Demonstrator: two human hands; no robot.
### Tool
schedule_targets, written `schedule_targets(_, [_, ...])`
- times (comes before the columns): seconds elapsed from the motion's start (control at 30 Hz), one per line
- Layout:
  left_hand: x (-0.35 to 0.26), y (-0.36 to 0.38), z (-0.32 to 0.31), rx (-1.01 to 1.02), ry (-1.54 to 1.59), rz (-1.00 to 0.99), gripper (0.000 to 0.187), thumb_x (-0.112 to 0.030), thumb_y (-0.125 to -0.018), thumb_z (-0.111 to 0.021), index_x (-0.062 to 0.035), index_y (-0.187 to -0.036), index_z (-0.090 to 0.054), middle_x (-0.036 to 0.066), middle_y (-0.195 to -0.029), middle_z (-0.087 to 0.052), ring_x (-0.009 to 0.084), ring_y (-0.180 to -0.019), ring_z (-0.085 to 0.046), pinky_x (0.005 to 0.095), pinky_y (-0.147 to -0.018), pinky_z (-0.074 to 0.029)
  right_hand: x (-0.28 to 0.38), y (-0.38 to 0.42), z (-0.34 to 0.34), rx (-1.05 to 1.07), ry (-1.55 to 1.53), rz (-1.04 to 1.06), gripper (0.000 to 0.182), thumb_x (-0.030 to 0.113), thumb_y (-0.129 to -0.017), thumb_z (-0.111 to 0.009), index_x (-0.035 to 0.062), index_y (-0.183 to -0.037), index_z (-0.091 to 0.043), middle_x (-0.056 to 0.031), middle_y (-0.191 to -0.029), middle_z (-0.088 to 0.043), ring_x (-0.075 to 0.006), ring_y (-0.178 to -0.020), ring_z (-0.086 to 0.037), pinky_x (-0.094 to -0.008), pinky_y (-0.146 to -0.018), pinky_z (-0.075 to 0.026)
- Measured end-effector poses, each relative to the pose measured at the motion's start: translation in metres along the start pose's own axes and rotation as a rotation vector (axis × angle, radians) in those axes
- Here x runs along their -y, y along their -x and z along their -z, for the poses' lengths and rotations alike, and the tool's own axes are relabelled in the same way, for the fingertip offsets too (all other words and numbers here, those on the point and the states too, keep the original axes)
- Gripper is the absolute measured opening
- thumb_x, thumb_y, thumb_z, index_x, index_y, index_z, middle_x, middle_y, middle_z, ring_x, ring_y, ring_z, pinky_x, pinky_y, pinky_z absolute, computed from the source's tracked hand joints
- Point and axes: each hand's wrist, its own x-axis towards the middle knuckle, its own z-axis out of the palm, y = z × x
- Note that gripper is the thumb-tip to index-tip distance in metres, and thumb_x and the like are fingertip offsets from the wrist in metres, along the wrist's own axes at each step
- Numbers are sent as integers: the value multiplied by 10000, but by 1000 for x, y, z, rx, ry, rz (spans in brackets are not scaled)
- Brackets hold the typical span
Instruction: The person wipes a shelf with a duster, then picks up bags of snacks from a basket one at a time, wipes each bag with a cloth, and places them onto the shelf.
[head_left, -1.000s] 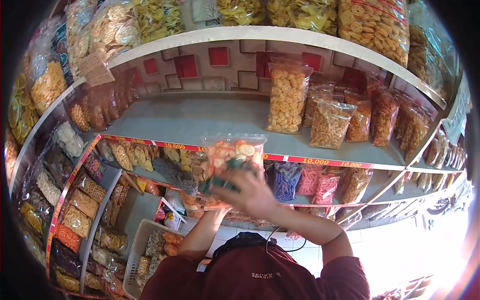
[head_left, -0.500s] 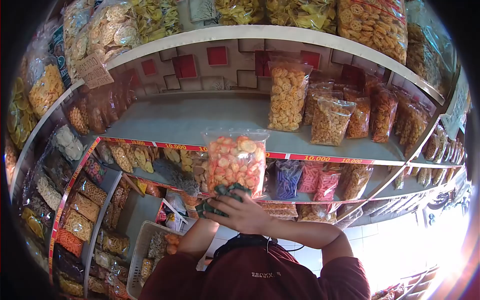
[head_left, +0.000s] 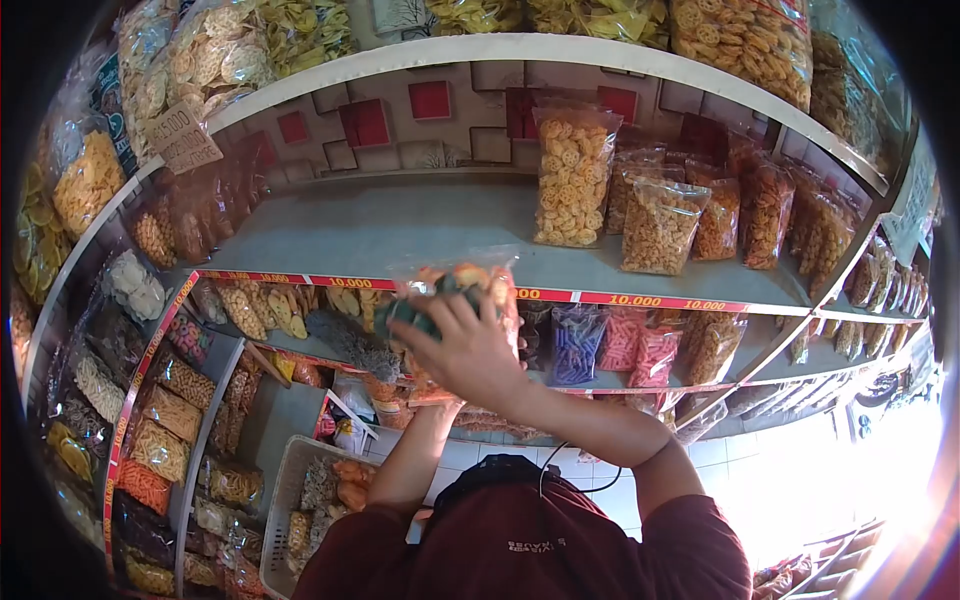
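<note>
A clear plastic bag of pink and orange chips (head_left: 506, 292) is held up in front of the shelf edge. My right hand (head_left: 465, 345) lies across its front with a dark green cloth (head_left: 398, 320) under the fingers, pressed to the plastic. The cloth and hand cover much of the bag. From below, my left hand (head_left: 434, 412) supports the bag. Its fingers are mostly hidden behind the bag and my right hand.
The grey shelf (head_left: 400, 225) has a tall bag of wheel-shaped crackers (head_left: 575, 180) and several snack bags to its right. A red price strip (head_left: 640, 301) runs along its edge. Below left stands a plastic basket (head_left: 283, 480) with snack packs.
My right hand with the green cloth has moved up from the bag's lower edge across its front. The bag sits slightly further left and tilts more.
</note>
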Motion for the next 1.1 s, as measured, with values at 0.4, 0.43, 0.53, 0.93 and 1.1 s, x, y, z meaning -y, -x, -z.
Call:
schedule_targets(0.4, [-13, 6, 12, 142, 200, -21, 594, -526, -1035, -338, -154, -1498, -326, 103, -1513, -365, 257, -1361, -416, 448, -1154, -332, -58, 59, -3, -38, -228, -81, 489, 238, -770, -780, 180, -1233, -635, -80, -1231, -576, -278, -1108, -543, -459, -991, -380])
schedule_targets(0.43, [-8, 4, 11, 182, 232, -12, 596, -528, -1034, -339, -154, -1497, -328, 103, -1512, -365, 257, -1360, -416, 448, -1154, -333, -65, 49, -5, -108, -222, -217, 424, 222, -798, -774, 145, -1195, -647, -101, -1205, -576, -299, -1077, -541, -468, -933, -394])
schedule_targets(0.53, [8, -7, 12, 256, 279, -16, 600, -534, -1032, -341, -153, -1495, -332, 104, -1511, -366, 258, -1358, -419, 449, -1153, -334, -65, 32, 3, -149, -164, -365, 408, 224, -817, -763, 135, -1198, -647, -115, -1182, -575, -307, -1078, -539, -464, -928, -392])
schedule_targets(0.93, [2, -21, 4, -52, 66, 22, 657, -596, -979, -400, -115, -1425, -433, 152, -1399, -494, 318, -1272, -499, 467, -1058, -447, -41, 99, -1, 40, -219, 106, 502, 280, -752, -784, 249, -1235, -652, -47, -1237, -588, -240, -1088, -551, -464, -955, -385])
schedule_targets(1.1, [0, -13, 7, -89, 115, 54, 682, -615, -964, -413, -105, -1417, -443, 160, -1382, -512, 332, -1262, -507, 470, -1039, -466, -65, 84, -5, -205, -243, -223, 447, 162, -722, -787, 125, -1146, -649, -113, -1163, -595, -314, -1018, -549, -457, -865, -408])
